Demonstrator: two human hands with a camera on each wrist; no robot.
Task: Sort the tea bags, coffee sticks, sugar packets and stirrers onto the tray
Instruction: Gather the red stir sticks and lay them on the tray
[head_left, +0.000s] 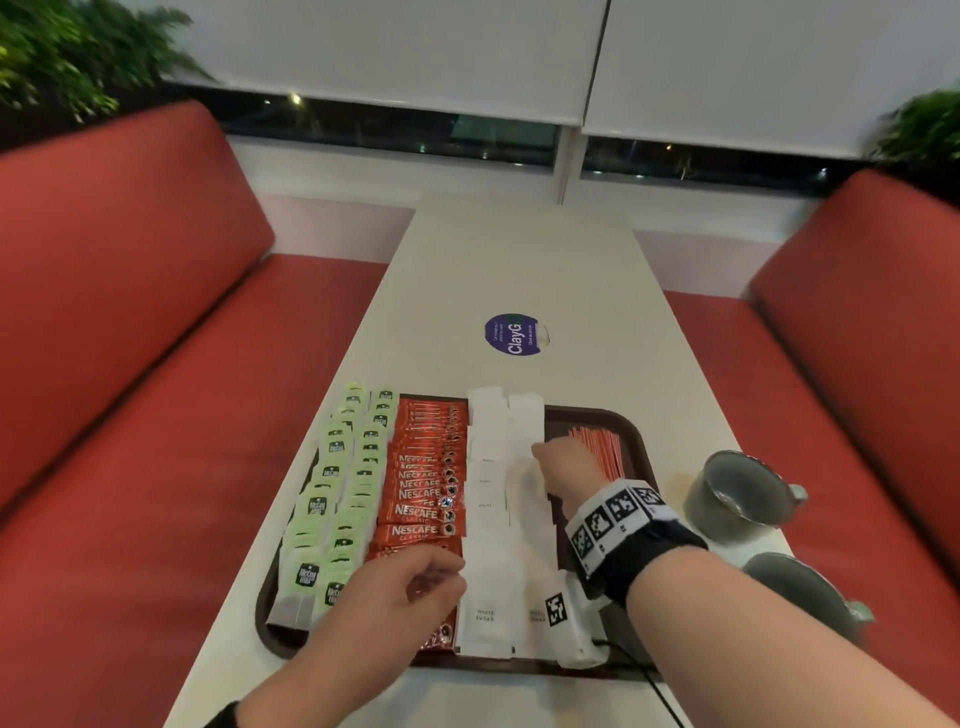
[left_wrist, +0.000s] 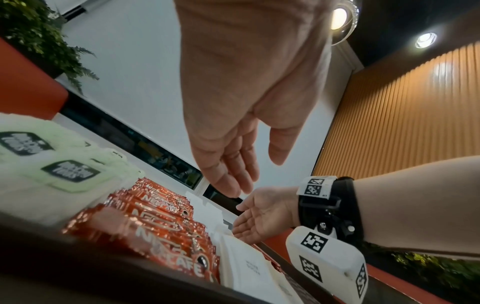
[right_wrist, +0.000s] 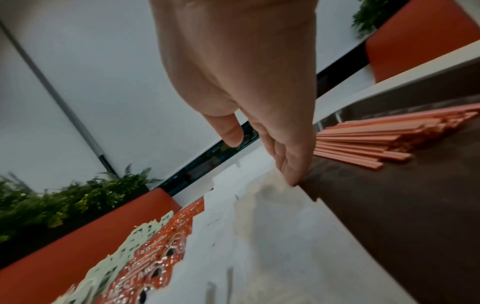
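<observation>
A brown tray (head_left: 631, 431) holds four groups in rows: green tea bags (head_left: 337, 499) at the left, red coffee sticks (head_left: 421, 493), white sugar packets (head_left: 488, 467), and orange stirrers (head_left: 597, 447) at the right. My left hand (head_left: 431, 582) hovers at the tray's near end over the seam between coffee sticks and sugar packets. In the left wrist view its fingers (left_wrist: 233, 185) hang relaxed and hold nothing. My right hand (head_left: 550, 460) reaches farther in, and its straight fingertips (right_wrist: 292, 179) touch the right edge of the sugar packets (right_wrist: 272, 236), beside the stirrers (right_wrist: 376, 142).
Two grey cups (head_left: 737, 493) (head_left: 800, 592) stand on the white table (head_left: 519, 260) just right of the tray. A round purple sticker (head_left: 511, 334) lies beyond the tray. Red benches (head_left: 130, 312) flank the table. A black cable runs off the tray's near right corner.
</observation>
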